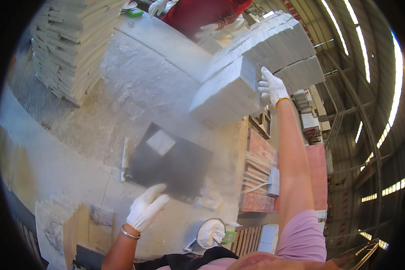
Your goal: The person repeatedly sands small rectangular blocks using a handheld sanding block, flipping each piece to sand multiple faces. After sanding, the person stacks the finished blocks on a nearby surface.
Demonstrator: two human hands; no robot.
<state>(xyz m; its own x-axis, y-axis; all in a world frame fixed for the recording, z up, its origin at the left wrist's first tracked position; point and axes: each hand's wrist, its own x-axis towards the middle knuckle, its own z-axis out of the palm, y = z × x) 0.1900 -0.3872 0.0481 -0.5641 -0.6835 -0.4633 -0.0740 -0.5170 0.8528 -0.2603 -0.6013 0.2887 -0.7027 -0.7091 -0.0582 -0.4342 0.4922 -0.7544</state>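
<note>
My left hand (148, 208), in a white knitted glove, is held at the near edge of a dark square board (177, 164). Its fingers are stretched out and nothing is in them. A small white square tile (161, 142) lies on the board's far left part. My right hand (273, 85), gloved too, reaches far forward to the right side of a stack of pale stone tiles (225, 92). Its fingers are spread and hold nothing; whether they touch the stack, I cannot tell. A narrow white strip (124, 159) lies along the board's left edge.
A round bowl of white powder (210, 233) and a crumpled white cloth (209, 198) lie near me. Tall tile stacks (69, 49) stand at far left, more tiles (58, 229) at near left. Across the dusty table (144, 67) is a person in red (189, 18) with white gloves.
</note>
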